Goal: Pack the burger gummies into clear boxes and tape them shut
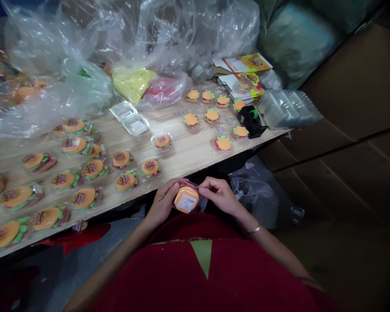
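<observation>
At six o'clock, just below the near edge of the wooden table, clamped between left hand and right hand: a burger candy pack, clear clamshell around an orange-topped gummy burger, white label facing up. Left fingers curled around its nine o'clock side; right fingertips pinched on the rim at two o'clock, perhaps on a strip of tape, too blurred to tell.

From seven to ten o'clock on the tabletop, rows of packed burger candies, each in its own clear shell. At eleven o'clock, two empty clamshells, touching. At one o'clock, bare gummy burgers, laid out unpacked. Just beside them, a black tape dispenser, then a stack of clear shells at the table's far corner.

Along the far edge at twelve o'clock, crumpled plastic bags, one holding yellow pieces. Printed cards near one o'clock. Off the table at three o'clock, cardboard cartons.
</observation>
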### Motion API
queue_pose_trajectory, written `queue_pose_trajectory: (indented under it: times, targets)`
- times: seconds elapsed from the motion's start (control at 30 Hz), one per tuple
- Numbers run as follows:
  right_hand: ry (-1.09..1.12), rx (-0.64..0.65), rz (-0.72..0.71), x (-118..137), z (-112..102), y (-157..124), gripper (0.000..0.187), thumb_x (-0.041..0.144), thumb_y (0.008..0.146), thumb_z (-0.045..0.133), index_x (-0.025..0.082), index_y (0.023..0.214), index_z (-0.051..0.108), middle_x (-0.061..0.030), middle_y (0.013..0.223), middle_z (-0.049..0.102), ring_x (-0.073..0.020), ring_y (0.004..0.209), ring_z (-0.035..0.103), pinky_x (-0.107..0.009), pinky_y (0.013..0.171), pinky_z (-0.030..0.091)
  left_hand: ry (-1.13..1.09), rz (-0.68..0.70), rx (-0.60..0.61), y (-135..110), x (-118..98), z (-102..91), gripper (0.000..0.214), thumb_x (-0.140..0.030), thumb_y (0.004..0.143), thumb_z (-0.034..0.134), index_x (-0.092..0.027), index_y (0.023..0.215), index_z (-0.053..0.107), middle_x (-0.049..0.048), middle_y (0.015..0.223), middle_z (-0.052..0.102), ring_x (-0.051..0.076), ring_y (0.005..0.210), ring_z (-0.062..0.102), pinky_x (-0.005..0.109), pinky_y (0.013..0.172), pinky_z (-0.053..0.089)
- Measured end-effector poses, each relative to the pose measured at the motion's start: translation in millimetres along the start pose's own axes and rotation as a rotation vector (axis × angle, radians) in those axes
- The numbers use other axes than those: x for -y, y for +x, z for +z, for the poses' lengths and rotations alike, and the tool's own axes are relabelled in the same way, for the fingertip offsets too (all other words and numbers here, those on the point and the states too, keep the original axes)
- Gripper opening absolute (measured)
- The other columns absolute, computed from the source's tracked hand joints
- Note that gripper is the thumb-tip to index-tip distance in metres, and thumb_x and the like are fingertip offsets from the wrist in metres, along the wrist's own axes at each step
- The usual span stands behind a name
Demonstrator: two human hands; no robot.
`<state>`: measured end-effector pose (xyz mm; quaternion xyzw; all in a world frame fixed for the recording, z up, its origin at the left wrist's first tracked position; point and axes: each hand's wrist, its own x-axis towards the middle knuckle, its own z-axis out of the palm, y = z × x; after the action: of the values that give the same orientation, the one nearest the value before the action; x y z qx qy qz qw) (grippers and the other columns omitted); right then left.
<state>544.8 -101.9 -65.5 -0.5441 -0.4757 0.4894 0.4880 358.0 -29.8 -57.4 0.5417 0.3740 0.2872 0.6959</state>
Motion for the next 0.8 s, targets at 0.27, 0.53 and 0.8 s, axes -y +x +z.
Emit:
queue_pose_trajectory:
  times: [0.27, 0.53, 0.8]
  targets:
    - [-0.276, -0.027, -0.177, 8, 15, 1, 0.018, 0.026, 0.088, 0.055, 0.016, 0.074, 0.058, -0.0010, 0.073, 0.055, -0.0122, 0.068, 0.050, -0.025, 0.062, 0.038, -0.016, -0.026, -0.045, -3, 5, 6.0, 0.020, -0.037, 0.081, 0.065, -0.019, 0.087, 0.073, 0.0041, 0.085, 0.071, 0.016, 0.072, 0.062, 0.024, 0.066, 0.046]
    - [-0.205, 0.029, -0.103, 5, 19, 0, 0.025, 0.036, 0.091, 0.052, 0.018, 0.073, 0.051, 0.0019, 0.067, 0.050, -0.0107, 0.062, 0.044, -0.023, 0.056, 0.034, 0.029, -0.038, 0.073, -2, 0, 2.2, 0.018, -0.034, 0.077, 0.069, -0.018, 0.086, 0.071, 0.0024, 0.075, 0.068, 0.014, 0.065, 0.058, 0.022, 0.060, 0.044]
    - [0.030, 0.047, 0.129, -15, 11, -23, 0.027, 0.042, 0.090, 0.054, 0.018, 0.078, 0.051, 0.0038, 0.066, 0.048, -0.0092, 0.056, 0.044, -0.022, 0.053, 0.036, -0.024, -0.102, -0.064, -26, 11, 1.5, 0.017, -0.033, 0.078, 0.069, -0.016, 0.078, 0.072, 0.0050, 0.080, 0.072, 0.016, 0.070, 0.062, 0.025, 0.067, 0.047]
